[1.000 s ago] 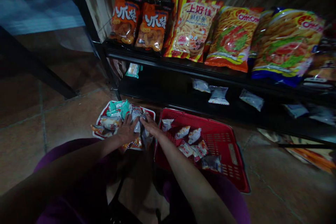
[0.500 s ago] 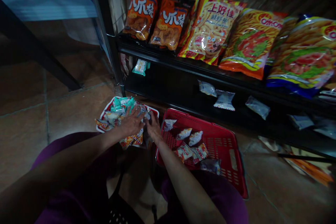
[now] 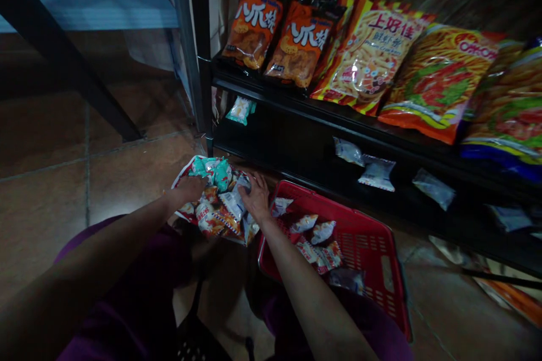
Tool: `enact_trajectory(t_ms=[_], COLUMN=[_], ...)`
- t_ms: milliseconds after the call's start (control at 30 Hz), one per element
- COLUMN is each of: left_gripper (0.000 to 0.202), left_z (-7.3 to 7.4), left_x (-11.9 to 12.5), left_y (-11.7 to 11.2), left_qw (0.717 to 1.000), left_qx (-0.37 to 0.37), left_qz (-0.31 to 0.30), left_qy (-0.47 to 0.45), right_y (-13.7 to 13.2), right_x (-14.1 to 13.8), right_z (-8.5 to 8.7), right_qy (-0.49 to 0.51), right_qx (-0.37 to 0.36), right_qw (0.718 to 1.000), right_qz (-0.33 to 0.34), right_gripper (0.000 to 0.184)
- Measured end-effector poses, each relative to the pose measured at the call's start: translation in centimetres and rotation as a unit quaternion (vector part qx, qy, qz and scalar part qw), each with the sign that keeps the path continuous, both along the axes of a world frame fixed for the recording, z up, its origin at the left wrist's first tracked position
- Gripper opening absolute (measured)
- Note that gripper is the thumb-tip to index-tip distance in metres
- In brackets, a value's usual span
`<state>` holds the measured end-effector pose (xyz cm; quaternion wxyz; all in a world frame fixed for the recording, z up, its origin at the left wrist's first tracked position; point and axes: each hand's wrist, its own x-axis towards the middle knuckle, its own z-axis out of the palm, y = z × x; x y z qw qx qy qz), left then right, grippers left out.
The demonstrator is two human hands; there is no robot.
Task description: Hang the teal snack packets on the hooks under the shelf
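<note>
Our left hand (image 3: 192,188) dips among the snack packets (image 3: 206,218) heaped in the white-rimmed container (image 3: 182,171), fingers hidden, so we cannot tell its grip; our right hand (image 3: 256,197) lies spread against the heap's right side, grasping nothing we can see; with packets piled to the rim, a sideways push could spill some onto the tiled floor (image 3: 122,186).

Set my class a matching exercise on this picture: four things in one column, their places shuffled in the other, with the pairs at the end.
1. Left hand
2. Right hand
3. Red basket
4. Orange-and-black bags

A. Left end of the upper shelf
B. Right side of the white-rimmed tray
C. Beside the tray, with packets scattered inside
D. The tray's left side

Pairs: 1-D; 2-B; 3-C; 4-A
</note>
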<state>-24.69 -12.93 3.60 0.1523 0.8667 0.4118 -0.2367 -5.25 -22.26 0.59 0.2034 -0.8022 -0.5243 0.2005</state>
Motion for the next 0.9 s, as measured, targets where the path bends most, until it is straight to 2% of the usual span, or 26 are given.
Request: enact_trajectory(t_ms=[100,233,333,467,633,767,900], left_gripper=[0.044,0.038,0.036,0.037,0.038,0.034,0.036], left_z=[0.8,1.5,1.7,1.5,0.9,0.4,-0.2], left_x=[0.9,1.6,1.9,1.8,1.9,1.9,1.6], left_y=[0.7,0.1,-0.6,-0.2,0.3,0.0,0.0], left_qw=[1.0,0.999,0.999,0.998,0.996,0.996,0.995], left_qx=[-0.018,-0.042,-0.037,-0.056,-0.086,-0.089,-0.092], left_qz=[-0.011,-0.014,-0.012,-0.034,-0.034,-0.016,-0.01], left_qy=[0.013,0.03,0.027,0.024,0.003,-0.016,-0.029], right_y=[3.2,7.0,8.4,8.5,8.0,7.8,7.6], right_x=[-1.1,-3.2,-4.4,-4.7,-4.1,-3.9,-3.9], right_z=[0.9,1.2,0.4,-1.3,-2.8,-2.8,-2.0], right_qy=[-0.014,-0.022,-0.02,0.013,0.064,0.076,0.096], right_qx=[-0.013,-0.082,-0.118,-0.094,-0.012,0.017,0.046], right_qw=[0.996,0.993,0.989,0.995,0.997,0.997,0.994], right_qz=[0.084,0.086,0.092,0.04,-0.031,-0.022,-0.029], right_gripper=[0.052,0.063,0.069,0.058,0.042,0.029,0.025])
